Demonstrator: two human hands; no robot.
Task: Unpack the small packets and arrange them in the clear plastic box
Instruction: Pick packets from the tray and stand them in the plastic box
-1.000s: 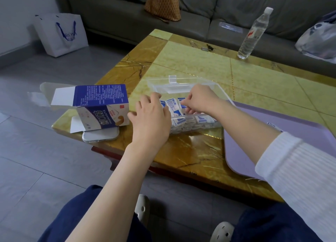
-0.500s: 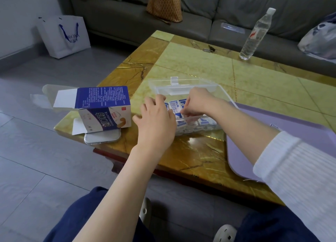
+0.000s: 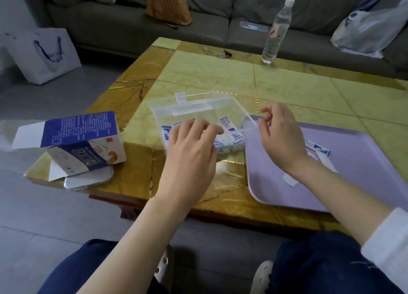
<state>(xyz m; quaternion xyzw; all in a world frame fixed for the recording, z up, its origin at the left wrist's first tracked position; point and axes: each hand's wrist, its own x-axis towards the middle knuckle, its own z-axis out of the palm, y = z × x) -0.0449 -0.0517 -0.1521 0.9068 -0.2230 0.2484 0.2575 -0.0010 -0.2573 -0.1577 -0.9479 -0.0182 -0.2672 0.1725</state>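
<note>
Hovering over the left end of the purple tray [image 3: 353, 172], your right hand [image 3: 280, 137] had its fingers loosely curled and, as far as the view showed, held nothing. The loose packets [image 3: 320, 150] lay on the tray just to the right of that wrist and partly hidden behind it. Their long axes slanted from far-left to near-right. That made the right hand plainly the nearer one for the next pick. It would probably have to swing outward, away from the clear plastic box [image 3: 194, 108], to reach them.

Your left hand [image 3: 189, 152] was spread flat with relaxed, nearly straight fingers over the near side of the box, gripping nothing. Whether the fingertips pressed on the stowed packets [image 3: 226, 126] could not be told.

The box sat on the table [image 3: 209, 77] between the opened carton [image 3: 84, 139] and the tray, its lid folded back on the far side. The packets were small white sachets with blue printing, several standing on edge in a row inside the box.
</note>
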